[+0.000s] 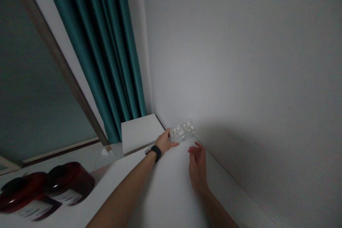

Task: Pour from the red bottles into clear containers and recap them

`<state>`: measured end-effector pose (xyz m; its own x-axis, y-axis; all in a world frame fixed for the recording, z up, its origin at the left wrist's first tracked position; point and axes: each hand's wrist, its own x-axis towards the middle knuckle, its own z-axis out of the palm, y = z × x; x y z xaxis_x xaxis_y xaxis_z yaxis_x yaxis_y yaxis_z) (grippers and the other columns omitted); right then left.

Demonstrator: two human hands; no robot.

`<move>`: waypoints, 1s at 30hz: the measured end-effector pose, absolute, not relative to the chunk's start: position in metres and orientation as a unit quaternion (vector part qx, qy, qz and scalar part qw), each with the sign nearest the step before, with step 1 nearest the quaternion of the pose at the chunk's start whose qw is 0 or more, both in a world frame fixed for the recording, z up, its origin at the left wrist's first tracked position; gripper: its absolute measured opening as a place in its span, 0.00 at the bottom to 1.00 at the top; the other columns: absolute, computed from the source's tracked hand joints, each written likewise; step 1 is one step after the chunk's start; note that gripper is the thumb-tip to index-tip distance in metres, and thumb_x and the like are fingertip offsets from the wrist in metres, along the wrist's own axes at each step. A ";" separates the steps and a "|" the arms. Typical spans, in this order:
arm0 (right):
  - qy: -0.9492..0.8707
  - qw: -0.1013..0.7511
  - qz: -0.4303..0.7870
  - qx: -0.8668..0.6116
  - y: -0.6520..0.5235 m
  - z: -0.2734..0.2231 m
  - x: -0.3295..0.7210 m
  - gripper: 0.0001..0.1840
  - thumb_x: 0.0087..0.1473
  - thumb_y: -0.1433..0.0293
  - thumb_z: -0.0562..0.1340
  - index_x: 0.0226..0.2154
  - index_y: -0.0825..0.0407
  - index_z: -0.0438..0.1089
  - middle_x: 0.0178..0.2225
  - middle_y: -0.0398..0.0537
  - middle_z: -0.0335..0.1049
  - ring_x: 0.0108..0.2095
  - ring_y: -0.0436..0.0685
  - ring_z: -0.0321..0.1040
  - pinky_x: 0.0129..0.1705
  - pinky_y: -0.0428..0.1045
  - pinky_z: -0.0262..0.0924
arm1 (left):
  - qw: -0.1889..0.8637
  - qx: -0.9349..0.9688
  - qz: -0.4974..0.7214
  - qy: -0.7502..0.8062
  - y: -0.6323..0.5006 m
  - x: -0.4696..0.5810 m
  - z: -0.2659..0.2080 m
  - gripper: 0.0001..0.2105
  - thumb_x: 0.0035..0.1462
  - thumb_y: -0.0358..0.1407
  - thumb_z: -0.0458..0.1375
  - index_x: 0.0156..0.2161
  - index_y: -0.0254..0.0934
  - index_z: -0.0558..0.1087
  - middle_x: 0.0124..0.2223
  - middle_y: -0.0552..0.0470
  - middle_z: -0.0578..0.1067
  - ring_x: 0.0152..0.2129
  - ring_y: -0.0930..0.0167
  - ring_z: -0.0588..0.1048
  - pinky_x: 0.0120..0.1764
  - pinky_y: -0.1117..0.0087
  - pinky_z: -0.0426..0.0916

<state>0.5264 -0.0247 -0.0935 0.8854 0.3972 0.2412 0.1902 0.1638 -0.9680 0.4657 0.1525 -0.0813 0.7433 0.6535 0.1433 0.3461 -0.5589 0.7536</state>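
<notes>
A small clear plastic box (182,132) with a bumpy, whitish look lies at the far end of the white surface (165,192), close to the wall. What is inside it, if anything, is too blurred to name. My left hand (164,142), with a dark watch (155,152) on its wrist, grips the box's left end between thumb and fingers. To the right and nearer to me, my right hand (197,162) hovers apart from the box. Its fingers are loosely bent and spread a little, with nothing in them.
Two dark red jars (72,181) with pale labels stand at the lower left. Beyond my left hand is a white panel or box top (141,131). Green curtains (107,50) hang behind it, beside a framed glass door (34,78). A bare wall (240,60) rises on the right.
</notes>
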 end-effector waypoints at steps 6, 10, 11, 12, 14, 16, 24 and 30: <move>-0.217 0.731 0.069 -0.643 -0.025 -0.092 0.525 0.21 0.51 0.66 0.57 0.49 0.48 0.62 0.36 0.45 0.68 0.39 0.56 0.69 0.47 0.54 0.64 | 0.332 0.872 0.203 0.296 0.147 0.461 -0.079 0.39 0.42 0.40 0.72 0.59 0.42 0.62 0.48 0.47 0.78 0.46 0.58 0.77 0.48 0.61 0.70; -0.219 0.732 0.075 -0.641 -0.024 -0.093 0.527 0.21 0.51 0.66 0.57 0.49 0.48 0.62 0.37 0.45 0.67 0.38 0.56 0.69 0.47 0.55 0.64 | 0.315 0.879 0.208 0.292 0.146 0.458 -0.078 0.36 0.43 0.39 0.71 0.58 0.42 0.64 0.52 0.47 0.76 0.49 0.59 0.75 0.51 0.61 0.68; -0.219 0.731 0.077 -0.641 -0.024 -0.094 0.527 0.21 0.51 0.66 0.57 0.49 0.48 0.61 0.37 0.45 0.67 0.39 0.56 0.69 0.47 0.55 0.63 | 0.314 0.879 0.207 0.294 0.147 0.458 -0.079 0.36 0.43 0.38 0.71 0.58 0.42 0.63 0.52 0.46 0.76 0.49 0.59 0.75 0.51 0.61 0.68; -0.220 0.731 0.079 -0.641 -0.024 -0.094 0.527 0.21 0.51 0.66 0.57 0.49 0.48 0.61 0.37 0.45 0.67 0.39 0.56 0.69 0.48 0.55 0.63 | 0.313 0.878 0.204 0.299 0.147 0.458 -0.079 0.37 0.43 0.38 0.70 0.59 0.41 0.63 0.51 0.45 0.76 0.48 0.58 0.76 0.50 0.61 0.69; -0.223 0.731 0.079 -0.640 -0.024 -0.096 0.528 0.20 0.52 0.66 0.57 0.50 0.48 0.61 0.37 0.45 0.66 0.39 0.56 0.69 0.48 0.56 0.63 | 0.311 0.877 0.199 0.308 0.148 0.459 -0.080 0.39 0.44 0.39 0.70 0.60 0.39 0.61 0.49 0.44 0.78 0.46 0.57 0.77 0.49 0.60 0.70; -0.228 0.732 0.077 -0.637 -0.024 -0.097 0.528 0.21 0.52 0.67 0.57 0.50 0.48 0.61 0.37 0.45 0.67 0.39 0.56 0.69 0.49 0.55 0.63 | 0.308 0.877 0.196 0.313 0.148 0.459 -0.082 0.39 0.44 0.40 0.70 0.61 0.39 0.61 0.48 0.43 0.78 0.46 0.57 0.77 0.48 0.60 0.70; -0.238 0.726 0.073 -0.641 -0.025 -0.096 0.526 0.20 0.52 0.68 0.57 0.49 0.48 0.63 0.37 0.45 0.68 0.38 0.55 0.69 0.47 0.54 0.63 | 0.292 0.886 0.189 0.308 0.150 0.459 -0.084 0.39 0.46 0.42 0.70 0.62 0.43 0.59 0.49 0.44 0.78 0.47 0.57 0.77 0.48 0.61 0.69; -0.248 0.722 0.069 -0.642 -0.024 -0.096 0.527 0.20 0.52 0.70 0.57 0.49 0.48 0.63 0.36 0.45 0.68 0.38 0.55 0.70 0.45 0.53 0.64 | 0.269 0.892 0.213 0.296 0.146 0.458 -0.082 0.44 0.46 0.42 0.70 0.64 0.38 0.54 0.54 0.40 0.73 0.50 0.55 0.73 0.52 0.57 0.65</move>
